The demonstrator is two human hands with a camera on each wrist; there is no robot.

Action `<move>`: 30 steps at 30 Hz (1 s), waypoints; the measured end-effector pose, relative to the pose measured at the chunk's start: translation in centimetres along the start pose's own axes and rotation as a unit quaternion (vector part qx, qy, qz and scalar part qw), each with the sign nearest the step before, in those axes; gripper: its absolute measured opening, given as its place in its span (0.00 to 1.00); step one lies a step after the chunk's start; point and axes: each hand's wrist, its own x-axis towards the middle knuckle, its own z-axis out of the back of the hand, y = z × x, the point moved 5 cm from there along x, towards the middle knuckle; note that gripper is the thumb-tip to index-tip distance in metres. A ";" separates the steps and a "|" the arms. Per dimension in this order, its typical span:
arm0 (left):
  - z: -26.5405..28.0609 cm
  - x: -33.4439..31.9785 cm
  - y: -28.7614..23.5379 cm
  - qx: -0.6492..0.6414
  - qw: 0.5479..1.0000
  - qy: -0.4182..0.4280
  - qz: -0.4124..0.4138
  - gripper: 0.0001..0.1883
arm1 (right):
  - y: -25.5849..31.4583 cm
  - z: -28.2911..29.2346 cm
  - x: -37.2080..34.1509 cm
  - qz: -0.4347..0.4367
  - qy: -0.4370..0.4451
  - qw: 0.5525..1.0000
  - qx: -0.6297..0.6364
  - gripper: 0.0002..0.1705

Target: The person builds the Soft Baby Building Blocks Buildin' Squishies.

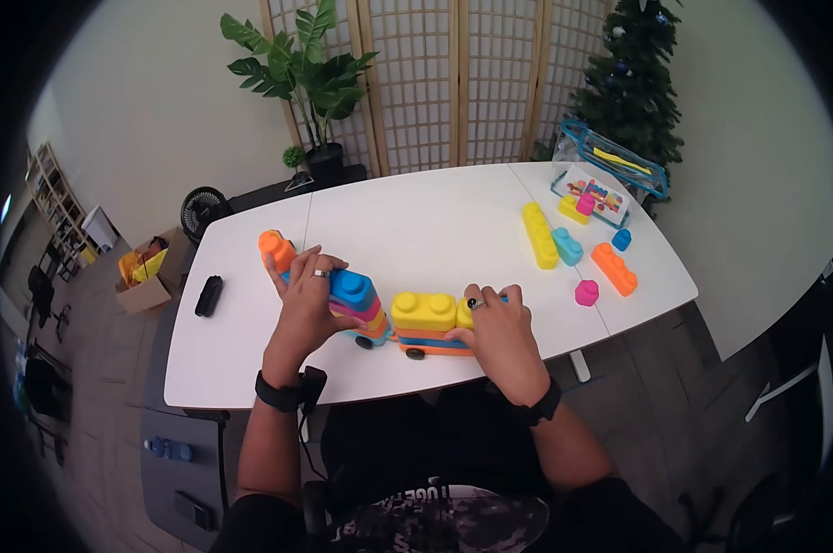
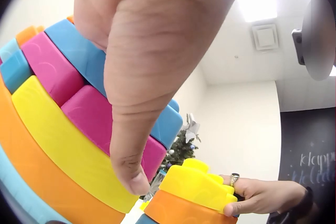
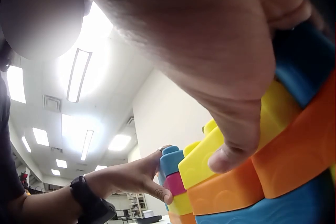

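Observation:
Two wheeled toy block cars stand end to end near the table's front edge. My left hand (image 1: pixel 304 302) grips the left block car (image 1: pixel 353 289) from above, its thumb along the near side. That car is stacked blue, magenta, yellow and orange over a light blue base. My right hand (image 1: pixel 502 339) holds the right block car (image 1: pixel 424 311) at its right end, thumb pressed on the near face. Yellow blocks (image 2: pixel 195 184) top this car, above orange and blue layers and an orange wheeled base. An orange block (image 1: pixel 275 247) sticks out beyond my left fingers. My palms hide parts of both cars.
On the table's right lie loose blocks: a long yellow one (image 1: pixel 540 237), a light blue one (image 1: pixel 567 246), an orange one (image 1: pixel 614 269) and a magenta one (image 1: pixel 587 293). A picture card (image 1: pixel 603 195) lies behind them. A black case (image 1: pixel 209 296) rests at left.

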 end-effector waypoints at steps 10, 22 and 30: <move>0.0 -0.2 -0.2 0.005 1.000 -0.003 -0.009 0.54 | 0.4 -0.1 -0.1 -0.014 0.003 0.998 -0.055 0.32; 0.1 -0.3 -0.8 0.006 1.000 -0.019 0.004 0.52 | 0.1 -0.4 -0.1 -0.042 0.002 0.999 -0.027 0.37; -0.1 -0.2 -0.7 0.008 1.000 -0.023 -0.004 0.51 | 0.1 -0.6 -0.2 -0.044 0.010 0.999 -0.016 0.44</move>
